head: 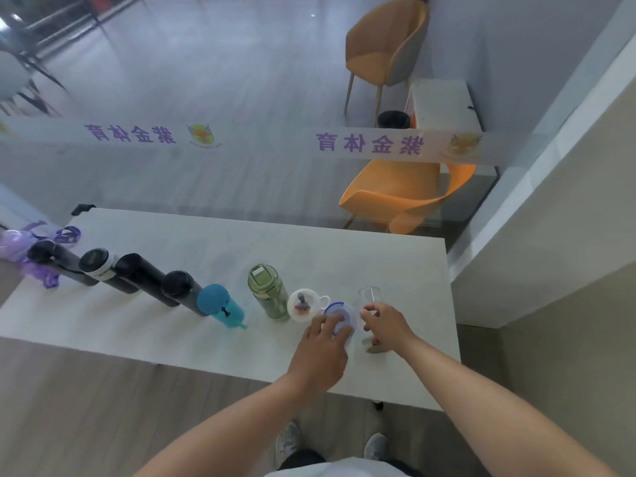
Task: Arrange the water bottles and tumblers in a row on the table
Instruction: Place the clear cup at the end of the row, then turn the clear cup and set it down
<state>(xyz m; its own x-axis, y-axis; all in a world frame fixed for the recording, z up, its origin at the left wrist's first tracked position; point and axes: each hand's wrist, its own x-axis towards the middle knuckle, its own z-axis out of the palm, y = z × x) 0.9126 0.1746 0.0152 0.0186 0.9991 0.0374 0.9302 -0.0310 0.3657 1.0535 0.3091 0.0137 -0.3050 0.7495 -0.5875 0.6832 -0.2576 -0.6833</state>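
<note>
The body of the blue-lidded bottle [341, 316] is hidden by the left hand [321, 346]. The base of the clear glass [370, 297] is covered by the right hand [385, 327]. The purple bottle [12, 244] is cut off by the left edge. Labels are too blurred to be read.

- One white table [213, 242].
- Four dark flasks, from the leftmost dark flask [55, 258] on.
- One purple bottle [12, 244].
- One teal bottle [220, 304].
- One green bottle [268, 292].
- One white cup [303, 304].
- One blue-rimmed container [340, 316].
- One clear glass [370, 296].
- Two hands: left hand [321, 351], right hand [387, 325].
- Two orange chairs: far chair [385, 46], near chair [406, 194].
</note>
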